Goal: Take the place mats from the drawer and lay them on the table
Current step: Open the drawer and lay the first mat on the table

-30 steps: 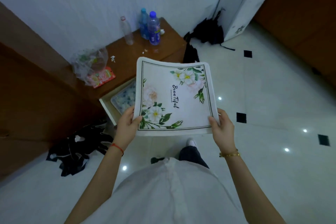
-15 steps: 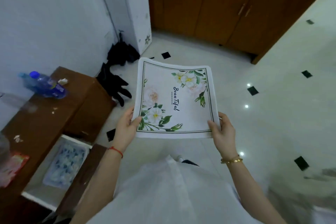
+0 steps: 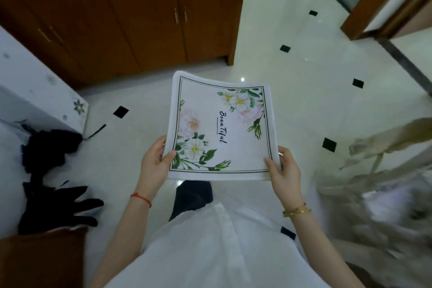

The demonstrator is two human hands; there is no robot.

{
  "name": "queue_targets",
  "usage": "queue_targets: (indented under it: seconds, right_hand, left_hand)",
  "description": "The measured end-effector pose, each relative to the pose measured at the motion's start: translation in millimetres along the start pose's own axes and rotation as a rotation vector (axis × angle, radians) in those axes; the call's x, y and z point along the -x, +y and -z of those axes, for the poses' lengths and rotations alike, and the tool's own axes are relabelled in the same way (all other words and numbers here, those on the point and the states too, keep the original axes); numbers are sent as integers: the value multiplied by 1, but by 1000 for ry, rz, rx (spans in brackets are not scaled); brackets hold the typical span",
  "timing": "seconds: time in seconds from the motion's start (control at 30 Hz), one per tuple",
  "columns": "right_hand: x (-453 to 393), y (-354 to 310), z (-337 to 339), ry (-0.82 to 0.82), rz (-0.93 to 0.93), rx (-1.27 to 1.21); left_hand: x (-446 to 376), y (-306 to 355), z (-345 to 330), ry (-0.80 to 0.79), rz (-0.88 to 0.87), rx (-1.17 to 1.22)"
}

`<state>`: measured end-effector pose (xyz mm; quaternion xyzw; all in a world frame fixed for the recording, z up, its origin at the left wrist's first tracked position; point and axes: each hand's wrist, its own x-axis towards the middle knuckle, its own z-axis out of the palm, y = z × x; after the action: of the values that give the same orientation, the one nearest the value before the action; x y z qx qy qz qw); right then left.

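Note:
A white place mat [image 3: 222, 128] printed with flowers, a thin dark border and script lettering is held flat in front of my body, above the tiled floor. My left hand [image 3: 155, 162] grips its near left corner, thumb on top. My right hand [image 3: 284, 169] grips the near right corner the same way. The mat's far edge curls upward slightly. The drawer is out of view.
A brown wooden wardrobe [image 3: 121, 14] stands ahead on the left. A white floral-patterned cabinet [image 3: 42, 98] and black clothing [image 3: 53, 170] on the floor lie at left. A brown cabinet corner [image 3: 42, 257] shows at lower left. Blurred pale fabric [image 3: 385, 182] fills the right; a doorway [image 3: 378, 2] is upper right.
My view has swung right, away from the low cabinet with bottles and the open drawer, toward the wardrobe and doorway. Both hands keep the same hold on the mat.

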<state>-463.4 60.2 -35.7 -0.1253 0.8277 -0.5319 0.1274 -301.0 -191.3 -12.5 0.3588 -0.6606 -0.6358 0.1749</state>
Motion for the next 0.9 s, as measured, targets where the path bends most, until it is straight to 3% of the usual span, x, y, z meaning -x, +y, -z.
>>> queue_targets:
  seconds: [0.43,0.73,0.9]
  right_hand:
    - [-148,-24,0,556,-196,-64]
    - [-213,0,59,872,-352,-116]
    - [-261,20,135,1013,-367,-89]
  left_hand:
    - [-279,107,-129,-561,-130,-174]
    - [-364,144,-303,-909,-171,-248]
    - [-385,165,-432,-1010,-178,-261]
